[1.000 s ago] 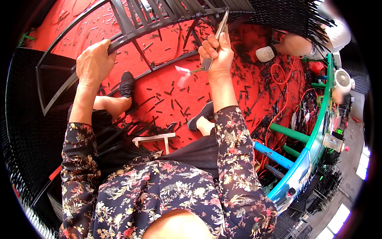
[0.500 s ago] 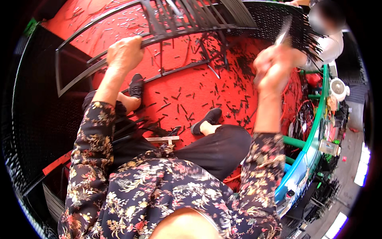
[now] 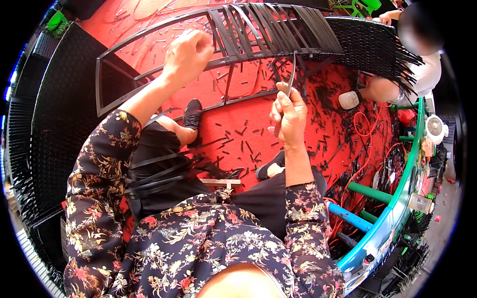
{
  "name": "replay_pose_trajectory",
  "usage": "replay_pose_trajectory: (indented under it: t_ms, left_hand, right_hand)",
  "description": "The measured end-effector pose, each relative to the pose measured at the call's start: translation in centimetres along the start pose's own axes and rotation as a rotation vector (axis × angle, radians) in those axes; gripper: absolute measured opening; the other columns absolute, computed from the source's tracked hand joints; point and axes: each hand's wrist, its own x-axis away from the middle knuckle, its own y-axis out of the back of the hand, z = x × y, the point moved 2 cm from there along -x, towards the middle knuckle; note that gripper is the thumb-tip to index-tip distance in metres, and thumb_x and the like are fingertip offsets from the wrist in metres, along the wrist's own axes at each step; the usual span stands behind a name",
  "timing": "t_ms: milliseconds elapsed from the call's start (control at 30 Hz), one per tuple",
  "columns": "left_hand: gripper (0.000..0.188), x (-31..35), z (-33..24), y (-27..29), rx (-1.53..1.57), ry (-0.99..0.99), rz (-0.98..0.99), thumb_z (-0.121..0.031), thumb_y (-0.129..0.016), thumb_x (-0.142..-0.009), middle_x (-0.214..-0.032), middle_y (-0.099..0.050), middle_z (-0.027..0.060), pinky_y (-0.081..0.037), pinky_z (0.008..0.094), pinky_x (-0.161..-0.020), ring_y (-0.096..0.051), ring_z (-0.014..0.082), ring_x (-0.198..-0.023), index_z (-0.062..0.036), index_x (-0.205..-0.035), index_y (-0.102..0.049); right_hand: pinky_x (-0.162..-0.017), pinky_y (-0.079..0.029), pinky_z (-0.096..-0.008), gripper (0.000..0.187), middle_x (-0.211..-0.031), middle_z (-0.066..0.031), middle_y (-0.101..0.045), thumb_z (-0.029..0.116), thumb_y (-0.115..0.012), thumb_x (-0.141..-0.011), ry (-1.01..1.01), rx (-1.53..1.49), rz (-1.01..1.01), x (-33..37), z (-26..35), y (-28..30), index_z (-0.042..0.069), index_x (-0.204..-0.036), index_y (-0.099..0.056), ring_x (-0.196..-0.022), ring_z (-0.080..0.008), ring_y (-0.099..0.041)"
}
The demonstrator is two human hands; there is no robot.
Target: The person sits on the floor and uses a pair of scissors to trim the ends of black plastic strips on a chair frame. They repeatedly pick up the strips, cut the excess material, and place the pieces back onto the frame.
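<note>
A curved black metal frame stands before me, its right half wrapped in flat black strips. My left hand is over the frame's near rail, its fingers curled; whether anything is in them I cannot make out. Below the rail, my right hand grips a thin, slightly curved metal tool by its brownish handle. The tool's tip reaches the near rail at the strips. Loose black strips lie across my left leg.
Black cut scraps litter the red floor covering. Woven black panels stand at left. At right are a green-and-blue rack, orange cords and a white fan. A co-worker's hand rests at the far woven piece.
My right hand has come down and left with the tool, from raised to just below the rail. My left hand has moved right and forward along the rail. The view has shifted.
</note>
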Motion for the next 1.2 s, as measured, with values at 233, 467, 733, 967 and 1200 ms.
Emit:
replay_pose_trajectory:
  t_ms: [233, 467, 733, 967, 1200]
  left_hand:
    - [0.024, -4.5, -5.4, -1.9, 0.639, 0.679, 0.354, -0.024, -0.060, -0.083, -0.074, -0.061, 0.0081, -0.037, 0.0190, -0.035, -0.055, 0.0092, -0.050, 0.0000, -0.084, -0.057]
    - [0.016, -5.4, -5.3, -4.6, 0.954, 0.788, 0.351, -0.018, -0.059, -0.085, -0.072, -0.061, 0.0067, -0.034, 0.0193, -0.036, -0.053, 0.0088, -0.052, -0.0027, -0.084, -0.059]
    - [0.010, -5.1, -5.0, -4.5, 0.976, 0.682, 0.303, -0.013, -0.060, -0.084, -0.069, -0.060, 0.0048, -0.031, 0.0183, -0.037, -0.050, 0.0072, -0.050, -0.0029, -0.083, -0.062]
    - [0.012, -4.8, -5.4, -4.8, 0.975, 0.631, 0.269, -0.014, -0.060, -0.084, -0.067, -0.058, 0.0027, -0.032, 0.0182, -0.037, -0.049, 0.0060, -0.049, -0.0036, -0.080, -0.062]
    - [0.014, -4.7, -5.5, -4.7, 0.957, 0.611, 0.248, -0.017, -0.060, -0.085, -0.066, -0.057, 0.0017, -0.034, 0.0188, -0.039, -0.051, 0.0067, -0.050, -0.0036, -0.082, -0.061]
  right_hand:
    - [-0.045, -0.030, -0.0158, 0.035, -0.067, 0.0039, -0.045, 0.014, -0.051, -0.091, 0.117, 0.291, 0.050, -1.4, 1.0, -3.8, -0.001, -0.123, -0.047, -0.052, -0.0014, -0.037]
    - [-0.048, -0.029, -0.0152, 0.036, -0.071, 0.0062, -0.043, 0.013, -0.053, -0.090, 0.224, 0.551, -0.015, -2.7, 0.0, -2.9, -0.002, -0.123, -0.047, -0.058, -0.0003, -0.036]
    - [-0.067, -0.045, -0.0242, 0.031, -0.083, -0.0055, -0.061, 0.014, -0.057, -0.087, 0.216, 0.587, -0.061, -2.5, 0.6, -3.1, -0.001, -0.114, -0.055, -0.074, -0.0085, -0.052]
    - [-0.064, -0.045, -0.0242, 0.031, -0.079, -0.0054, -0.060, 0.013, -0.058, -0.086, 0.271, 0.731, -0.069, -2.2, 1.5, -3.4, 0.000, -0.114, -0.055, -0.069, -0.0082, -0.051]
    - [-0.054, -0.040, -0.0227, 0.028, -0.070, -0.0006, -0.055, 0.013, -0.056, -0.087, 0.263, 0.670, -0.066, -2.9, 1.1, -4.0, 0.001, -0.112, -0.055, -0.060, -0.0066, -0.047]
